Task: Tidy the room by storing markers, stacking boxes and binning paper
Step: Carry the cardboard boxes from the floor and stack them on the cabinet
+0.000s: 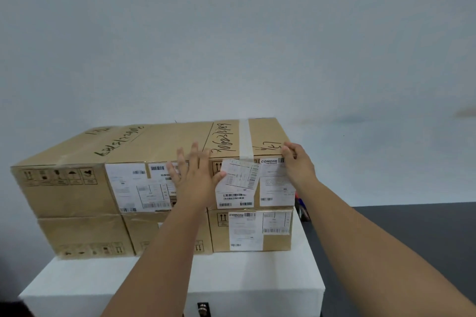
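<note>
Box stacking looks nearly done: cardboard boxes stand two tiers high on a white cabinet against the wall. Markers and paper not in view, so those parts can't be judged from here.

Left hand: flat, fingers spread wide, palm pressed on the front face of the top tier, about where the left top box meets the right top box. Holding nothing.

Right hand: fingers bent over the right box's upper front corner, at the right edge; grips that corner. My read: squaring the right box into line, a final nudge and not a lift.

Right box sits directly ahead of both hands, on top of a lower box just beneath the right hand. Its fronts look close to flush with that one.

Look of the right box: brown corrugated, sealed with a pale tape strip over the top, black handwriting on the lid, several white shipping labels on the front, one label tilted and lifting beside the left thumb
</note>
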`<state>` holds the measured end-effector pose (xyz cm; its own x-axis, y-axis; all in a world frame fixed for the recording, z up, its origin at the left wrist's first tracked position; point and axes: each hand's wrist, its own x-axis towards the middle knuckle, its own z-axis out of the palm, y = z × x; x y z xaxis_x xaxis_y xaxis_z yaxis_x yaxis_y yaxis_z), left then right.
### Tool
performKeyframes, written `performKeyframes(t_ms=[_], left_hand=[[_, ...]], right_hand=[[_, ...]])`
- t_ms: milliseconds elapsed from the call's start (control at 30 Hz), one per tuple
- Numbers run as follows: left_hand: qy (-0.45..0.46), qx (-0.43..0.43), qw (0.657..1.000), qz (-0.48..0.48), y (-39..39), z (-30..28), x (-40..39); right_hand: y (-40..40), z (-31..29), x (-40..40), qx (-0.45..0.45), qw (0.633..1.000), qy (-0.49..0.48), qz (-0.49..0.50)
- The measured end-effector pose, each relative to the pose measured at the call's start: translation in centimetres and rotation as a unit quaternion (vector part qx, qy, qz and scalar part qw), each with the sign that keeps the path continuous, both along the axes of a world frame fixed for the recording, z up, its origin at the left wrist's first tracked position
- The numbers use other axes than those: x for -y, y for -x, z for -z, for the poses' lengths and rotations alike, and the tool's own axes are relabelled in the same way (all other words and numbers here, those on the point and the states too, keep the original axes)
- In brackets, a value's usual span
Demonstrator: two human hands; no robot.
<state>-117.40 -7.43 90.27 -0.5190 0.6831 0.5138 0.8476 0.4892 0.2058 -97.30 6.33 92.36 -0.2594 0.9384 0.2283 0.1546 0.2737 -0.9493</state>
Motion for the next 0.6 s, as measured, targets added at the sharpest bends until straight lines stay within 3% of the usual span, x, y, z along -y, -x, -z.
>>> performKeyframes(t_ms=[100, 200, 300, 400, 533, 600], left_hand=[[0.02, 0.01, 1.0, -0.018, 0.0, -0.3, -0.6], [-0.011, 0.005, 1.0, -0.022, -2.3, -1.0, -0.8], [-0.078, -0.035, 0.994, 0.069, -7.5, -1.3, -1.6], [-0.073, -0.034, 0.975, 0.209, -14.5, -0.6, -3.5], [0.065, 0.004, 0.928, 0.366, -25.0, 2.3, -6.8], [0.146, 0.018, 0.898, 0.416, -30.6, 4.3, -8.4]], right_hand=[[0.1, -0.4, -0.9, 0.019, 1.0, 0.002, -0.02], [-1.9, -0.2, -1.1, -0.034, 0.993, 0.071, -0.09], [-6.2, 1.9, -2.1, -0.017, 0.996, 0.08, -0.035], [-13.2, 5.4, -3.5, 0.084, 0.991, 0.104, 0.002], [-26.9, 9.4, -3.9, 0.293, 0.943, 0.16, 0.005], [-34.7, 11.0, -3.0, 0.355, 0.915, 0.188, 0.029]])
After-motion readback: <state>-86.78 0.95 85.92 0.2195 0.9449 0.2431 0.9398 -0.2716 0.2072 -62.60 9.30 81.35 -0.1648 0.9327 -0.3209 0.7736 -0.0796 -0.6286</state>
